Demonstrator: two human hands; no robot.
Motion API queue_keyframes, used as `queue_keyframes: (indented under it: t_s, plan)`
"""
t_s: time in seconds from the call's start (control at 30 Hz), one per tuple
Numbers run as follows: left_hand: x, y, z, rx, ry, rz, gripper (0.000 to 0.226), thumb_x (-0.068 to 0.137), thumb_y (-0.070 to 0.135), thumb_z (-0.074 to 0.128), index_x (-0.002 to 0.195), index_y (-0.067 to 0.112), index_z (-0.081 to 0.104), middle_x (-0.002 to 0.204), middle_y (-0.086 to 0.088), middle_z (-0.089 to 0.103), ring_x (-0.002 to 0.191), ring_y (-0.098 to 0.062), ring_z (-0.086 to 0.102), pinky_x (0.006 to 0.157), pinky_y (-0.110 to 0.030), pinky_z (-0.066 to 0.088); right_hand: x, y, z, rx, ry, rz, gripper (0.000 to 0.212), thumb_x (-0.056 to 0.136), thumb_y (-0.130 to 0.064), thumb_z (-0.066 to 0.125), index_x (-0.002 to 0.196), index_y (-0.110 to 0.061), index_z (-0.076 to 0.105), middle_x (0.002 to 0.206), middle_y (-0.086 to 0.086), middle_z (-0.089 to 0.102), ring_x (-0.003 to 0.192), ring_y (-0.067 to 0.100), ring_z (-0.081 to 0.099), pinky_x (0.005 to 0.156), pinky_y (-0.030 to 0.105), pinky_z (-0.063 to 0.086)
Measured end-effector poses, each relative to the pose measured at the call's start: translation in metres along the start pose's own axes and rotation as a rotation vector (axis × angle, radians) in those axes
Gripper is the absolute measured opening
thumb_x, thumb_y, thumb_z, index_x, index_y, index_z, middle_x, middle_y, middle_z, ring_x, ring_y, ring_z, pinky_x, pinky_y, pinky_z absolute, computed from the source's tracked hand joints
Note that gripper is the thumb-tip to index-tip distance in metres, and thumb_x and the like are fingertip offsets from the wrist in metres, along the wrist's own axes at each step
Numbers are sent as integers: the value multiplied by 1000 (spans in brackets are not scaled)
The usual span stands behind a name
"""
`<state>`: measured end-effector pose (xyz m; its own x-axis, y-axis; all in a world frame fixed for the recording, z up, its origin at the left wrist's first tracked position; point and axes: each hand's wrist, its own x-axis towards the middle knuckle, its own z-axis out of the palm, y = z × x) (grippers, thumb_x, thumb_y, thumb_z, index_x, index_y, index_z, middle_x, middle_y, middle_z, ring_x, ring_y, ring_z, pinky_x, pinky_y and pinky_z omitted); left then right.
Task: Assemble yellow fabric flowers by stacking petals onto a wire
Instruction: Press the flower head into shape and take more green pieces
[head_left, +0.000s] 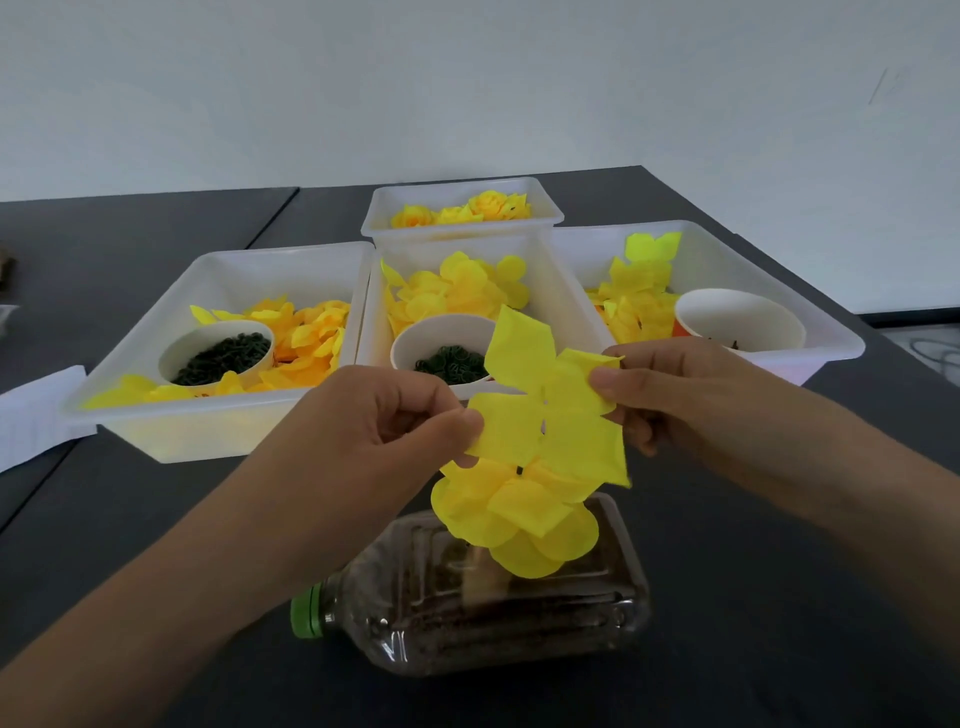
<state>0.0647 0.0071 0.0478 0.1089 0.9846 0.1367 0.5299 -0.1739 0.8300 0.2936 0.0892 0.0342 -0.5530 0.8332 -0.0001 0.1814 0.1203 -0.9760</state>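
A yellow four-lobed fabric petal piece (545, 410) with a small hole at its centre hangs in the air in front of me. My left hand (384, 415) pinches its left lobe and my right hand (670, 384) pinches its right lobe. Just below it sits a stack of yellow petals (514, 519) on a dark wire tip (519, 471). The wire stands in a clear plastic bottle (493, 608) with a green cap that lies on its side on the dark table. Most of the wire is hidden by the petals.
Several white trays stand behind: a left tray (156, 415) with petals and a cup of dark rings (218, 353), a middle tray (566, 301) with petals and a cup, a right tray (831, 332) with petals and a cup, a back tray (540, 197) with finished flowers. White paper (36, 410) lies at left.
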Motion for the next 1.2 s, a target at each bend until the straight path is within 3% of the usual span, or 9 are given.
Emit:
queue_keyframes:
  t_s: [0.17,0.33,0.47,0.6,0.7,0.8,0.9,1.07,1.2]
  plan:
    - [-1,0,-2,-5,-4,18,36,72,60,55,70,29,71,50,8,43,51,-6,37,53,-15,34,1,-1,-1,11,1,-21,26,73,-43,63,67,-17,66,65,-2,55,58,10,44,55,21,38]
    - [0,6,0,-32,46,28,31,83,48,68,61,26,69,46,18,52,47,5,48,52,-4,36,3,-5,-2,6,18,-37,25,74,-41,63,67,-18,67,63,-5,55,57,9,44,53,20,39]
    - [-1,7,2,-76,67,-2,32,74,45,53,63,20,69,46,19,53,47,8,50,52,-3,35,5,-3,2,-10,25,7,25,75,-40,62,59,-21,66,61,-6,56,55,8,43,55,23,37]
    - [-1,6,3,-77,74,-7,33,75,46,52,64,19,68,44,20,52,46,8,49,51,-2,35,6,-2,4,16,57,23,31,67,-44,64,66,-13,62,60,-5,55,54,9,43,54,24,36]
    - [-4,1,5,-64,84,-25,38,76,54,56,63,21,70,46,14,55,45,1,47,51,-7,37,5,-1,5,-10,61,29,28,69,-43,64,60,-18,61,59,-5,54,54,9,42,54,23,36]
    - [-10,-6,8,38,84,-48,33,85,54,60,67,28,70,55,-6,60,48,-18,46,51,-23,41,4,4,9,-86,55,58,31,81,-34,65,54,-19,59,53,-8,52,51,6,42,50,15,36]
    - [-17,-9,9,114,86,-42,23,79,46,58,65,30,67,45,2,49,42,-4,40,49,-19,40,2,12,13,-145,41,95,33,87,-27,65,57,-16,55,51,-8,47,50,6,40,49,12,34]
    - [-24,-10,13,271,57,-77,23,77,50,54,69,31,65,44,10,48,44,-5,46,48,-18,35,3,18,19,-252,17,137,30,84,-29,68,61,-15,54,53,-4,45,52,6,39,56,20,34]
    - [-23,-12,20,333,63,-129,31,77,51,53,60,26,61,47,12,53,47,-6,49,54,-27,41,2,19,21,-258,-5,139,31,88,-24,67,63,-13,53,56,0,46,53,6,40,53,17,36]
